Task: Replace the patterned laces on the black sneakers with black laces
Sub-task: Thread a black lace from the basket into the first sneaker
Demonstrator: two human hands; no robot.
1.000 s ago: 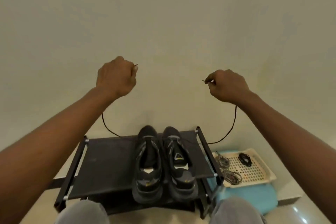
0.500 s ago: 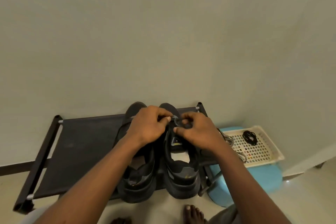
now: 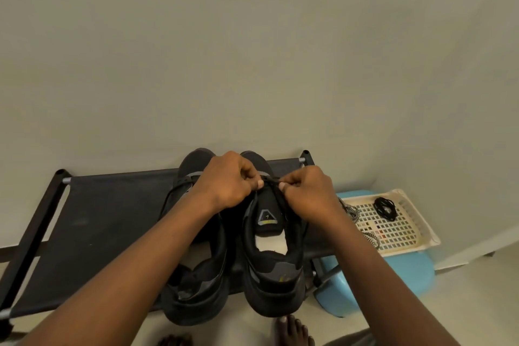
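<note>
While both hands work low over the footwear, the plain grey-green wall (image 3: 252, 50) fills the upper view and meets the back edge of the black fabric shoe rack with a dark tube frame (image 3: 112, 219). Open fabric runs from the rack's left edge to the pair of black sneakers (image 3: 273, 284), which stand side by side on its right half, toes at the back edge, heels overhanging the front edge.

Just beside the rack's right edge a light blue plastic stool (image 3: 404, 275) carries a cream perforated plastic tray (image 3: 398, 233). A coiled black lace (image 3: 385, 206) lies in the tray, and black-and-white patterned laces (image 3: 349, 209) trail over its left rim.

The left hand (image 3: 227, 180) and the right hand (image 3: 309, 191) meet over the right sneaker's tongue, fingers curled, thumb and forefinger of each pinching a thin black lace (image 3: 276, 196). Bare toes (image 3: 292, 330) show below the rack's front edge.

A second ago the hands were raised and wide apart, holding the lace ends up against the wall; half a second ago they were already at this shoe, much as now.
</note>
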